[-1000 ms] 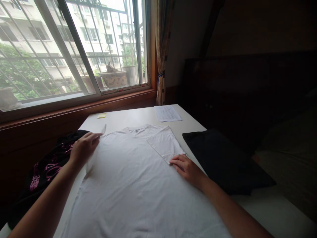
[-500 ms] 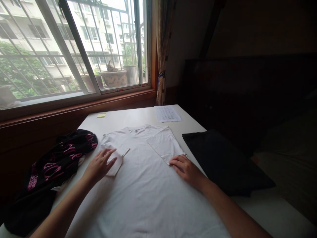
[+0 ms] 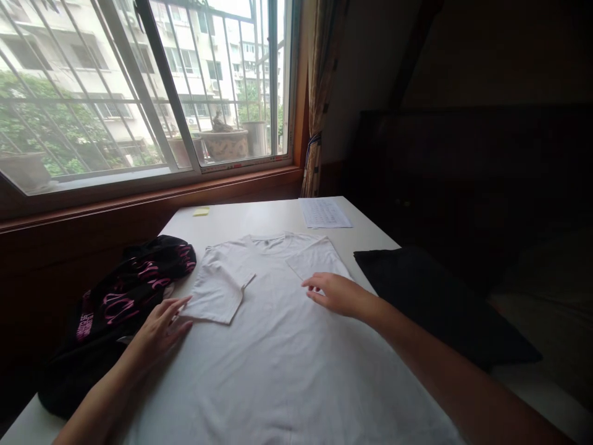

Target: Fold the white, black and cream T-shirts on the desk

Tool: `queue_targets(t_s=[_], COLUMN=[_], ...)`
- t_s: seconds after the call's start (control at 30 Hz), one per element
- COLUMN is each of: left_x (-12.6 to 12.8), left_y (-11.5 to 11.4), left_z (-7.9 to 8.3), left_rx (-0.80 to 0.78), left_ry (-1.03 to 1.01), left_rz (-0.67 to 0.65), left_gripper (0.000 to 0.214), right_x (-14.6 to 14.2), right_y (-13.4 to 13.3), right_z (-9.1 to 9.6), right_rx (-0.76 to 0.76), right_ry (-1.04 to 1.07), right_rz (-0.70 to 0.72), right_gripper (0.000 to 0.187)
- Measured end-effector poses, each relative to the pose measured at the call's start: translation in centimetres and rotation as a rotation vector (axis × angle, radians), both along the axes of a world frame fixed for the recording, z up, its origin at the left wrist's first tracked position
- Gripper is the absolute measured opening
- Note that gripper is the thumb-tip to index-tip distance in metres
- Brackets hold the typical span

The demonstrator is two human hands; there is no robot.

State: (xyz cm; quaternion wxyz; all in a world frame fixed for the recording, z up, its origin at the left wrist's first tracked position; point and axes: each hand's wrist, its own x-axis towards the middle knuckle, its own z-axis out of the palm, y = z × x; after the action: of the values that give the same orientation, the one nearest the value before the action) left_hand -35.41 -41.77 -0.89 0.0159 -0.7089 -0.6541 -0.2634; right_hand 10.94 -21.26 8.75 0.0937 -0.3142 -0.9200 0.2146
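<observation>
T-shirt [image 3: 278,352] in white, flat on tabletop [image 3: 259,217], left hand [image 3: 160,326] at edge of left folded sleeve [image 3: 215,300], fingers parted from thumb, right hand [image 3: 337,292] over right folded sleeve [image 3: 320,261], fingers loosely bent, thumb apart

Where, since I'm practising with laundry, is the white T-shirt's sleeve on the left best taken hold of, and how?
Probably by pinching the cuff, coming from the right: the sleeve lies folded inward over the white T-shirt, its cuff facing that way, while the left hand is at the outer edge.
</observation>
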Motion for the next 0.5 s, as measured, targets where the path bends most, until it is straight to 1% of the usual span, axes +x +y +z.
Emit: queue_targets(t_s=[0.03, 0.1, 0.2, 0.3, 0.4, 0.5], left_x=[-0.1, -0.1, 0.4, 0.9, 1.3, 1.6], left_y=[0.1, 0.4, 0.5, 0.3, 0.1, 0.0], left_z=[-0.1, -0.1, 0.4, 0.8, 1.1, 1.4], left_rx=[0.005, 0.017, 0.044, 0.052, 0.052, 0.054], left_ry=[-0.028, -0.058, -0.063, -0.053, -0.065, -0.072], left_rz=[0.002, 0.024, 0.079, 0.123, 0.156, 0.171], left_gripper=[0.051, 0.046, 0.042, 0.040, 0.033, 0.013], right_x=[-1.5, -4.9, -10.2, -15.2, -19.2, -22.2], right_y=[0.5, 1.5, 2.8, 3.2, 3.3, 3.6], right_z=[0.1, -0.4, -2.1, -4.0, -5.2, -5.8], right_rx=[-0.018, -0.040, -0.059, -0.056, -0.031, -0.011], right_ry=[0.020, 0.078, 0.182, 0.215, 0.217, 0.225], right_rz=[0.011, 0.013, -0.016, -0.066, -0.078, -0.060], right_gripper=[0.031, 0.028, 0.026, 0.031, 0.037, 0.039])
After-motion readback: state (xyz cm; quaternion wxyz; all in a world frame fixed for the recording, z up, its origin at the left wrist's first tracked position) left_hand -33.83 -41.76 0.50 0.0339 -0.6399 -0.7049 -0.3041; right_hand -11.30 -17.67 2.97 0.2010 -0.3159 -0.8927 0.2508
